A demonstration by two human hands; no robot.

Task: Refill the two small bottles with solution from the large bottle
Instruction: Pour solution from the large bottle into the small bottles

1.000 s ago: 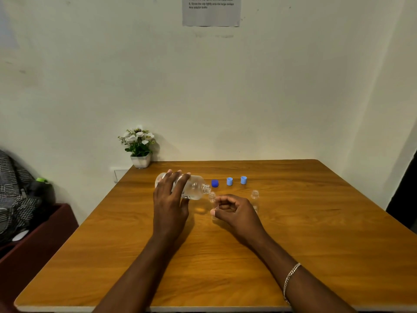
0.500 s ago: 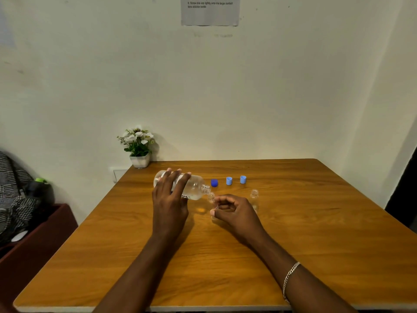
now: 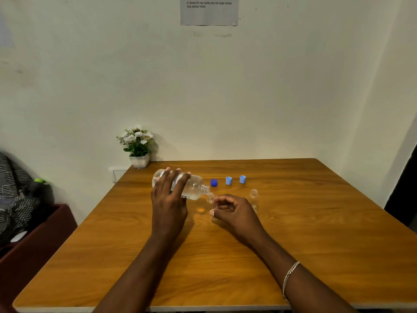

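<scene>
Little has moved: the left hand [image 3: 168, 199] still grips the tilted large bottle [image 3: 191, 187], pouring into the first small bottle [image 3: 211, 198] pinched by the right hand [image 3: 234, 213]. The second small bottle [image 3: 253, 196] waits on the desk [image 3: 316, 233] (all caps off).

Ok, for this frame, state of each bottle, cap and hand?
large bottle: uncapped, tipped sideways, mouth at a small bottle.
near small bottle: uncapped, upright.
far small bottle: uncapped, upright, untouched.
three caps: off, on table.
left hand: gripping large bottle.
right hand: steadying near small bottle.

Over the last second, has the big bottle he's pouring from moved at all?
No. The large bottle keeps its tilt, its neck the same short gap left of the dark blue cap, over the small bottle.
</scene>
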